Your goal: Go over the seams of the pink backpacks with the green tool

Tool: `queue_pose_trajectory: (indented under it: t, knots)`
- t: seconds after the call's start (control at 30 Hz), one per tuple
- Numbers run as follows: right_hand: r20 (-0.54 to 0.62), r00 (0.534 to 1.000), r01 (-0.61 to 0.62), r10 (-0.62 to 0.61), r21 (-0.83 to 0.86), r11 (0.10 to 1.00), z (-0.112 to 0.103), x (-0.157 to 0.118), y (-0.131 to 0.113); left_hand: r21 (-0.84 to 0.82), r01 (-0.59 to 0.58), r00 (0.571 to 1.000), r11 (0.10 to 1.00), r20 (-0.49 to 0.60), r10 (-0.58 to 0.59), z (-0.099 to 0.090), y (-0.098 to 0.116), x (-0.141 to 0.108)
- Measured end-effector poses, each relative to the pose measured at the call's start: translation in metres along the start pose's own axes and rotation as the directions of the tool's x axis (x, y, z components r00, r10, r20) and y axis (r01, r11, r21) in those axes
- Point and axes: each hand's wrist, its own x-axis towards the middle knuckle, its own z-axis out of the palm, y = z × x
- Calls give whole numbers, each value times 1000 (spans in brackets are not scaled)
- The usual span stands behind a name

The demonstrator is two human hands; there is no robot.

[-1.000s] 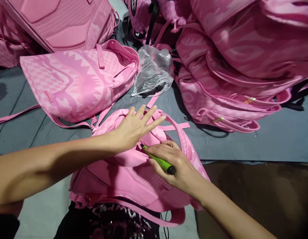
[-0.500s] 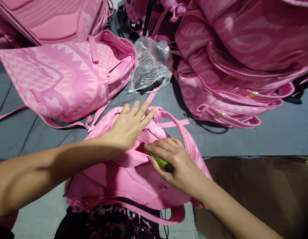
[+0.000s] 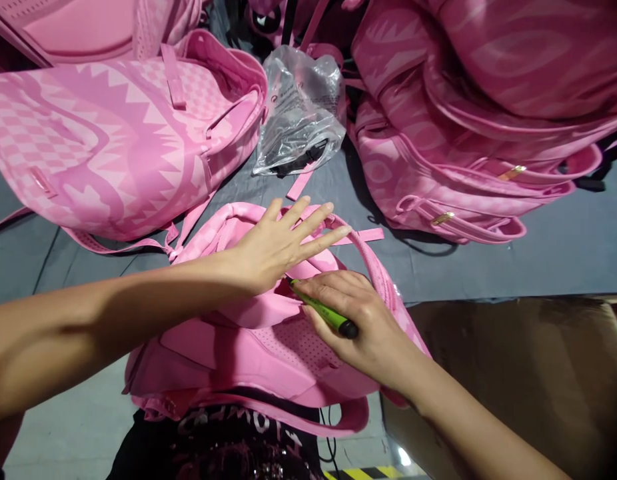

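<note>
pink bkpk (image 3: 281,353) sits under splayed l hand (image 3: 276,250), r hand (image 3: 358,310) gripping grn marker (image 3: 329,316).

Bare forearms (image 3: 113,317); black, white-lettered garment (image 3: 223,443).

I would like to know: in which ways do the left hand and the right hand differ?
The left hand is open and spread, while the right hand is closed around a green pen-shaped tool. The left hand is farther forward than the right hand. Both are bare and at the same pink backpack.
</note>
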Motion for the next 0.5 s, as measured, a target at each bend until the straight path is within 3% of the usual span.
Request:
queue_pose_trajectory:
  t: [0.23,0.5]
  knots:
    - [47,998,-44,42,42,998,-7,-2,5,-13,60,996,998,74,-59,-3,1,0]
    - [74,997,-33,28,58,998,-5,7,10,30,140,987,990,76,-142,-6,1,2]
